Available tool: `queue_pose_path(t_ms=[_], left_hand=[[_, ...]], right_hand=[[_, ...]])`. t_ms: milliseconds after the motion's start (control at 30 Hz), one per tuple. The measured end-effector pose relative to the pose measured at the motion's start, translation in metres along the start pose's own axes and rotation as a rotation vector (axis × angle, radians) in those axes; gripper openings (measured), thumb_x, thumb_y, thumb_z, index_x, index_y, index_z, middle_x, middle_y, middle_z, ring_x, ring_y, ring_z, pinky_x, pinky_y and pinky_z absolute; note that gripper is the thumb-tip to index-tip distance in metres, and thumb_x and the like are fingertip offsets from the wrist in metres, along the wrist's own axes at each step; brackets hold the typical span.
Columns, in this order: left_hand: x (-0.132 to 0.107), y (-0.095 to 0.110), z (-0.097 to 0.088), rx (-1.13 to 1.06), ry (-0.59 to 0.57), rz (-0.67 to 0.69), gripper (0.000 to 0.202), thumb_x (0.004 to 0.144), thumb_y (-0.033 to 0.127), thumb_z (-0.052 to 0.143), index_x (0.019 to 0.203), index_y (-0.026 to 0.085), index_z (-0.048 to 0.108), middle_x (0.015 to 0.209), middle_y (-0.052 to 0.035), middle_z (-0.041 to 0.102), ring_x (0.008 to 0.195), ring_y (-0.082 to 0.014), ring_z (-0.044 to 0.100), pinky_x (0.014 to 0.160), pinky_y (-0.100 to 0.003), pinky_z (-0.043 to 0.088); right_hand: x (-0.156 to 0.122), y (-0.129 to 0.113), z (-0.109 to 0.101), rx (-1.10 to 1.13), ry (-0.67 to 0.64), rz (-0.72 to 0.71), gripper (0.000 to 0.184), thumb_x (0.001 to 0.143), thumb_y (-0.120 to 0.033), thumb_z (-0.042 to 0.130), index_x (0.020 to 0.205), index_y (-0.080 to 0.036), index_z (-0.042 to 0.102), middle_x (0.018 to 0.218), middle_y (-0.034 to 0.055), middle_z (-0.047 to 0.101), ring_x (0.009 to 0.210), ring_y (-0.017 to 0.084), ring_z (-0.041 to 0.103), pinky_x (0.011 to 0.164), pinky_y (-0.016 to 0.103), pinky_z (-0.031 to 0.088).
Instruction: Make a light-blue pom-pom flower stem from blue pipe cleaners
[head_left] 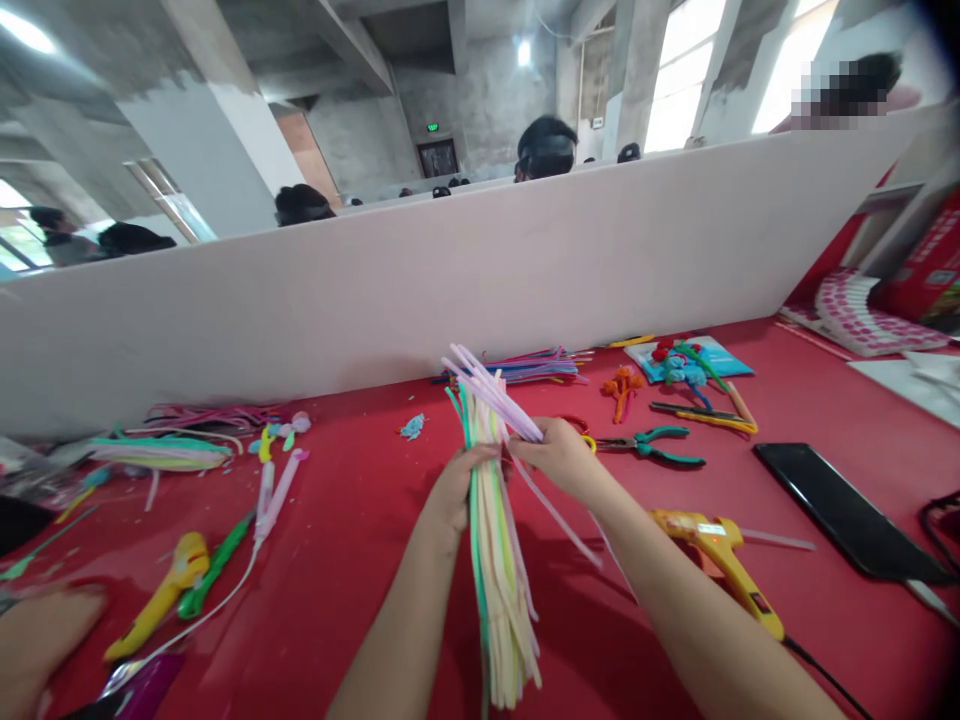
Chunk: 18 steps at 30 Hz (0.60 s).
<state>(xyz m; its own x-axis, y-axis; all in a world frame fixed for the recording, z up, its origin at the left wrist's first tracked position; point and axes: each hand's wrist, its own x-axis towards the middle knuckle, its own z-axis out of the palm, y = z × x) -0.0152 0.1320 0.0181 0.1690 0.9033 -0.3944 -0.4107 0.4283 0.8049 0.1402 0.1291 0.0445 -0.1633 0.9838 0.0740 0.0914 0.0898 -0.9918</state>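
Note:
A long bundle of pipe cleaners [495,560] in cream, yellow, green and pink hangs over the red table [330,560] in front of me. My left hand [457,485] is closed around its upper middle. In my right hand [559,455] is a smaller bunch of lilac pipe cleaners [487,390], which slants up and left across the top of the bundle. A few loose lilac strands trail down to the right below my right hand. Both hands are close together, and the fingertips are partly hidden by the strands.
Pliers [652,445], a yellow glue gun [720,560] and a black phone [847,510] lie at right. Another pipe cleaner pile [532,367] sits by the white partition [420,290]. At left are more pipe cleaners [165,450], a yellow tool [161,590] and another person's hand [52,640].

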Motion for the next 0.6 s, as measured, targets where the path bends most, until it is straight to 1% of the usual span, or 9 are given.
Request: queue_pose_path(t_ms=[100,233,333,433,533,600], left_hand=[[0.000,-0.008,0.008,-0.038,0.019,0.003,0.005,0.064,0.016,0.065,0.067,0.012,0.064,0.049,-0.0023,0.062,0.043,-0.0132,0.059,0.049,-0.023,0.050],[0.000,-0.010,0.013,-0.089,0.028,0.025,0.007,0.066,0.017,0.063,0.071,0.013,0.064,0.051,-0.0002,0.062,0.044,-0.0110,0.059,0.051,-0.021,0.051],[-0.001,-0.009,0.018,-0.088,0.021,0.024,0.013,0.070,0.020,0.065,0.079,0.012,0.065,0.054,-0.0007,0.064,0.044,-0.0109,0.059,0.050,-0.021,0.050],[-0.004,-0.008,0.024,-0.068,0.006,0.030,0.020,0.072,0.027,0.067,0.085,0.012,0.066,0.058,-0.0014,0.066,0.045,-0.0109,0.059,0.049,-0.021,0.050],[-0.006,-0.008,0.026,-0.046,-0.015,0.019,0.024,0.072,0.033,0.068,0.083,0.011,0.066,0.059,-0.0023,0.066,0.046,-0.0113,0.059,0.048,-0.021,0.049],[-0.007,-0.009,0.023,-0.030,-0.029,0.003,0.023,0.069,0.030,0.071,0.080,0.010,0.066,0.059,-0.0032,0.066,0.047,-0.0117,0.060,0.048,-0.020,0.049]], right_hand=[[0.001,0.005,0.009,-0.001,-0.035,0.000,0.009,0.063,-0.016,0.052,0.054,-0.019,0.053,0.046,-0.0043,0.052,0.044,0.012,0.048,0.046,0.023,0.033],[0.005,0.013,0.009,0.015,-0.072,-0.017,0.007,0.064,-0.017,0.052,0.059,-0.019,0.056,0.049,-0.0037,0.054,0.048,0.014,0.051,0.049,0.023,0.037],[0.008,0.017,0.005,0.039,-0.093,-0.023,0.008,0.067,-0.021,0.053,0.059,-0.018,0.055,0.050,-0.0043,0.051,0.048,0.012,0.048,0.049,0.022,0.035],[0.008,0.017,0.001,0.054,-0.123,-0.009,0.009,0.067,-0.024,0.057,0.061,-0.018,0.055,0.050,-0.0059,0.045,0.046,0.009,0.040,0.047,0.020,0.031],[0.007,0.017,-0.003,0.049,-0.170,0.015,0.012,0.065,-0.026,0.061,0.061,-0.018,0.055,0.049,-0.0066,0.042,0.043,0.007,0.034,0.043,0.020,0.027],[0.008,0.018,-0.004,0.034,-0.188,0.030,0.014,0.066,-0.027,0.060,0.058,-0.017,0.054,0.047,-0.0059,0.042,0.041,0.007,0.033,0.041,0.020,0.025]])
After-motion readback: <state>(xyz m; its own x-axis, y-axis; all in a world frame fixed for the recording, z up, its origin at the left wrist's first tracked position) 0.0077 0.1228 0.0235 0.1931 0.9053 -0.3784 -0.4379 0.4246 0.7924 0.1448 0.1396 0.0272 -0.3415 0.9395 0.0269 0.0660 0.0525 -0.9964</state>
